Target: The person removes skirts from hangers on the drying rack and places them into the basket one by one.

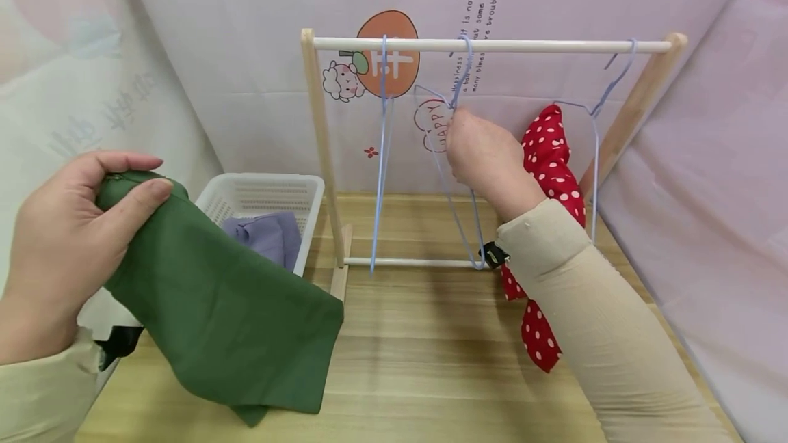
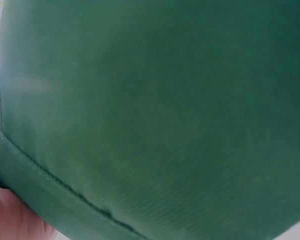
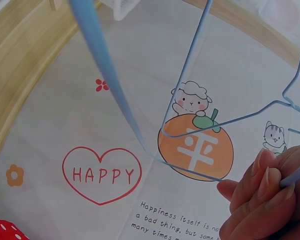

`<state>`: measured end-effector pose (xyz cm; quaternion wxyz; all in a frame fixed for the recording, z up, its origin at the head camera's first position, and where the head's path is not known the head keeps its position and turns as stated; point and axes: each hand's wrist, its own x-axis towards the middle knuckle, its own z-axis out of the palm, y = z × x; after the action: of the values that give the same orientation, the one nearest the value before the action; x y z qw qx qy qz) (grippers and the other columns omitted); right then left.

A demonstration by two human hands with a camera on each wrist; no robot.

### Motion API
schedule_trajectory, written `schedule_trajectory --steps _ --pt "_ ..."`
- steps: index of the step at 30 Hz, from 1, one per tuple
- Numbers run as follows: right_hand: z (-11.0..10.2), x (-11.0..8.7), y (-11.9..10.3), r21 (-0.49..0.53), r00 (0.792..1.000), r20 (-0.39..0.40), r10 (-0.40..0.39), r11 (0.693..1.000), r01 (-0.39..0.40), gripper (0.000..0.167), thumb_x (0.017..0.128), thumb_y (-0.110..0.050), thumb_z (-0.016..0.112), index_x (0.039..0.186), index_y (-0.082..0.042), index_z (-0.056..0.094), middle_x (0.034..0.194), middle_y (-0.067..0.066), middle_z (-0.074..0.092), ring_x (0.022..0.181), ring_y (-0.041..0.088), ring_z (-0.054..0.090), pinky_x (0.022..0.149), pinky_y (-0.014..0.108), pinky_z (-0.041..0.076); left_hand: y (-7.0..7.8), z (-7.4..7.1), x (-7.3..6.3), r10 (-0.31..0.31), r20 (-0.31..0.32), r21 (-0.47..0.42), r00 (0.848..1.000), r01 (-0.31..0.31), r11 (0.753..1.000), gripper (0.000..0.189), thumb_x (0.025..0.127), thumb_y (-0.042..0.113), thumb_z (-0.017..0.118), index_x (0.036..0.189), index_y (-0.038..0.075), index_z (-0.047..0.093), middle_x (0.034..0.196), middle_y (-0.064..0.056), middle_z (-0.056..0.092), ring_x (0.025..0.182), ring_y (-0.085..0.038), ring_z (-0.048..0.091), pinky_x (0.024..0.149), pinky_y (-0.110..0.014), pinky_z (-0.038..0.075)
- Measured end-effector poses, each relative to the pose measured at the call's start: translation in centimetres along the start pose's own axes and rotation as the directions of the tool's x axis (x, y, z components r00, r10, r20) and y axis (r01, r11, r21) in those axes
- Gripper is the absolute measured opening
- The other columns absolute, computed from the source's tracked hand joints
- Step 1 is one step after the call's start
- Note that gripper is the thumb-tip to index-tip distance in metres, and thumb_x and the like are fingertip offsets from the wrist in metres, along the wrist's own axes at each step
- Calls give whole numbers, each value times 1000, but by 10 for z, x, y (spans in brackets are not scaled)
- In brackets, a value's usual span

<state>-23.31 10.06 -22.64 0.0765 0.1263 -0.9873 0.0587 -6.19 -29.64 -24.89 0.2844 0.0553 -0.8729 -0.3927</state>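
Note:
A green cloth garment [image 1: 240,306] hangs from my left hand [image 1: 74,224], its upper edge held between thumb and fingers. That garment [image 2: 155,110] fills most of the left wrist view, with a stitched seam along one edge. At the rack, my right hand [image 1: 489,156] grips the middle blue wire hanger [image 1: 470,63] just below its hook, which is still over the rod. In the right wrist view, the curled fingers [image 3: 262,192] pinch the neck of this hanger [image 3: 108,70]. The green garment is apart from the hanger.
The wooden rack's white rod [image 1: 554,46] carries another blue hanger [image 1: 384,128] at left. At right, a red polka-dot garment [image 1: 544,156] hangs on a third hanger [image 1: 596,176]. Behind the green garment, a white basket [image 1: 212,190] holds folded purple cloth [image 1: 286,231].

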Motion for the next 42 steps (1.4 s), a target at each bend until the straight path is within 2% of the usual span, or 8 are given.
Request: schedule_trajectory --steps 7,13,19,23,25,30,37,42 --pt "0 -2 5 29 1000 -2 19 999 -19 29 95 -6 63 120 1 50 105 24 69 86 39 70 71 55 61 7 -2 10 143 81 155 986 -154 976 26 95 31 79 120 26 74 97 37 60 82 10 54 65 -7 38" --pt "0 -3 6 21 1000 -8 17 1000 -17 25 97 -8 61 117 2 50 96 23 67 79 39 69 65 53 61 14 -10 15 199 190 205 961 -237 949 29 93 28 81 121 27 75 82 30 61 73 6 49 63 -10 37" --pt "0 -2 3 7 1000 -3 4 1000 -4 28 94 -6 64 117 3 49 97 24 67 78 38 70 66 54 62 15 -16 22 232 275 231 933 -298 926 32 91 26 82 122 27 74 91 23 68 78 8 50 69 -10 36" --pt "1 -1 0 21 1000 3 7 1000 -7 31 94 -6 66 119 2 49 102 24 68 82 38 70 69 53 63 15 -19 26 281 312 291 908 -373 881 36 91 25 82 126 26 73 105 1 76 81 12 50 71 -12 36" --pt "1 -1 -1 20 1000 6 4 1000 -4 33 94 -6 67 120 2 49 104 24 68 83 39 71 71 53 63 16 -21 28 301 333 330 893 -410 850 38 92 25 81 128 26 72 112 -8 76 87 5 56 74 -14 36" --pt "1 0 -4 11 1000 3 -6 1000 6 35 93 -6 69 121 2 49 102 23 68 83 38 71 71 53 63 20 -23 32 339 383 386 859 -482 787 42 90 23 83 130 27 71 116 -9 76 94 -27 67 79 -19 36" --pt "2 1 -5 19 1000 2 -15 1000 15 32 94 -5 67 120 2 49 102 23 68 82 38 71 70 51 63 33 -24 35 391 433 437 812 -568 697 48 82 13 86 128 22 72 115 -6 77 98 -29 71 82 -52 52" --pt "2 1 -4 25 1000 1 -16 1000 16 30 95 -5 64 121 2 50 105 23 68 83 37 70 70 51 63 42 -21 37 387 469 468 794 -595 653 43 84 12 85 123 23 73 113 -5 76 100 -29 71 86 -54 53"
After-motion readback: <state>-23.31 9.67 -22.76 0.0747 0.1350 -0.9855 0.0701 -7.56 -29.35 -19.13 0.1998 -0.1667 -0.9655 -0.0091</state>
